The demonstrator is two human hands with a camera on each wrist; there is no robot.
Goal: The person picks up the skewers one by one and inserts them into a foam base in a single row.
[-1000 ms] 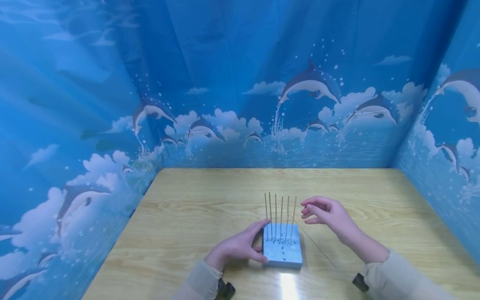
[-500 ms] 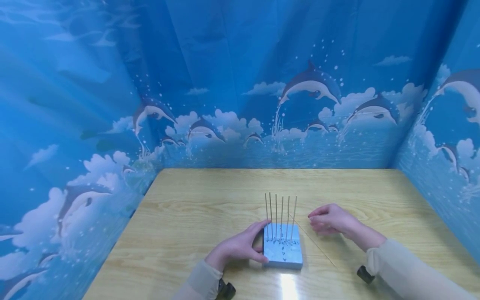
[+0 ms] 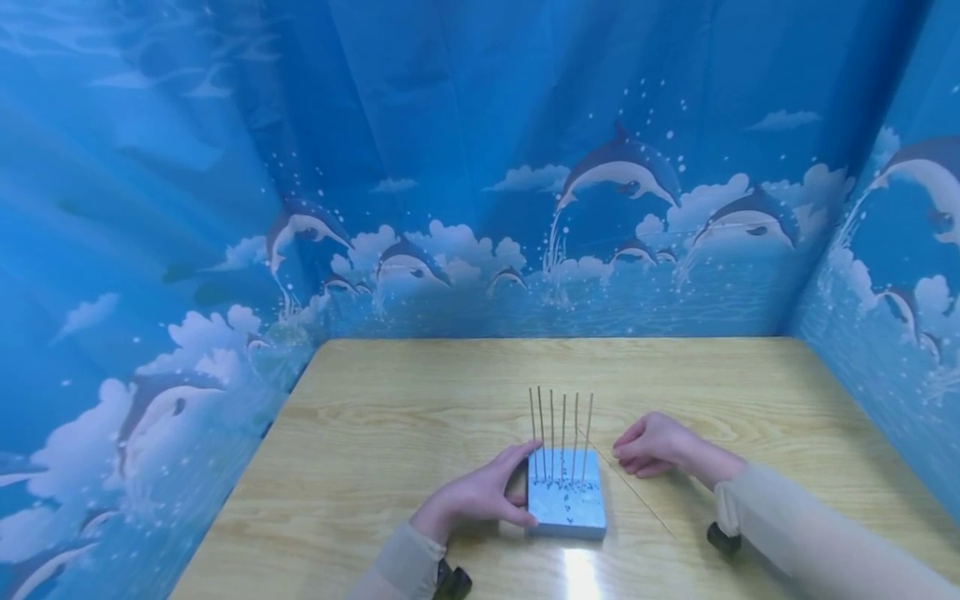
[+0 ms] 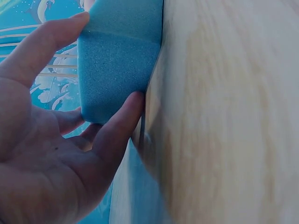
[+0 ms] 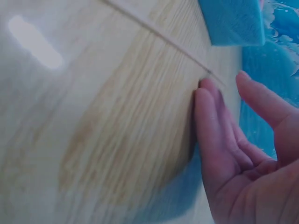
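A light blue foam block [image 3: 566, 510] with dark marks on top stands on the table, and several thin wooden sticks [image 3: 564, 429] rise upright from it in a row. My left hand [image 3: 476, 493] grips the block's left side; in the left wrist view the fingers and thumb press its foam faces [image 4: 117, 70]. One loose stick [image 3: 636, 492] lies slantwise on the table right of the block. My right hand [image 3: 654, 446] is low beside that stick; in the right wrist view its fingertips are close to the stick's [image 5: 159, 31] far end, thumb apart, holding nothing.
The wood-grain table [image 3: 420, 392] is bordered at the back and sides by a blue curtain [image 3: 450, 125] printed with dolphins. A bright glare spot [image 3: 579, 575] lies in front of the block.
My right hand has moved away from the upright sticks and down toward the table beside the loose stick. The left hand and the block have stayed in place.
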